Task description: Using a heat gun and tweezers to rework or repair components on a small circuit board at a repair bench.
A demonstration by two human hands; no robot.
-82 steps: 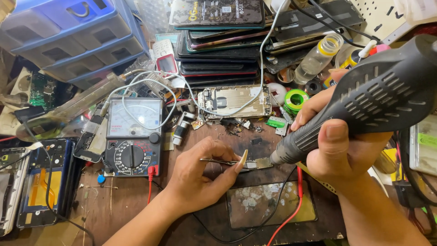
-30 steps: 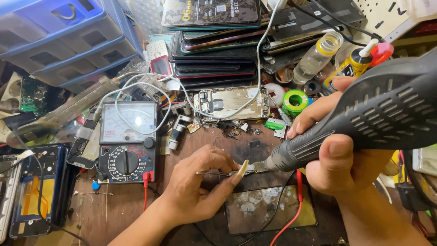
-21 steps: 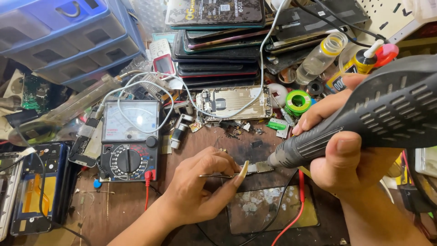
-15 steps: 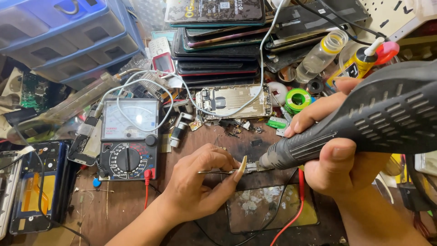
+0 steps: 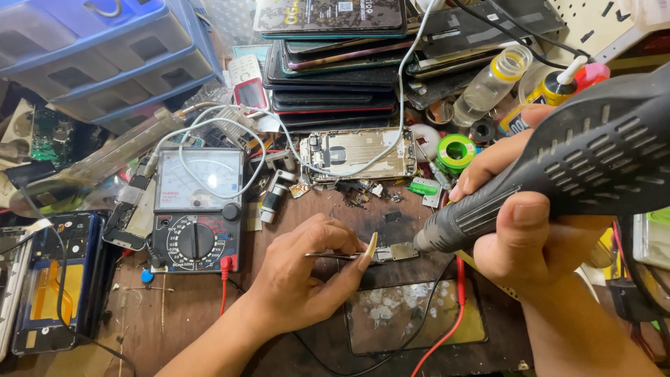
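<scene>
Left hand (image 5: 307,269) has its fingers (image 5: 349,241) pinched narrow on a pair of tweezers (image 5: 335,255), thumb with a long nail pressing from below, palm turned down and wrist resting low on the worktop (image 5: 188,307). The tweezer tips clamp a small metal part (image 5: 394,252) just past the thumbnail.

Right hand (image 5: 530,230) is wrapped tight round a fat grey hot air handpiece (image 5: 558,174), thumb across the front, index stretched along the top. It's tilted down to the left so the nozzle sits right against the metal part, can't tell if it's actually touching.

Just below both sets of fingers lies a dark glass panel (image 5: 412,318) with a red wire (image 5: 457,307) across it. Beyond the left knuckles there's an analog multimeter (image 5: 197,209), further up an opened phone chassis (image 5: 359,153), then a stack of phones (image 5: 335,63). Green tape roll (image 5: 455,150) sits near the right index finger.
</scene>
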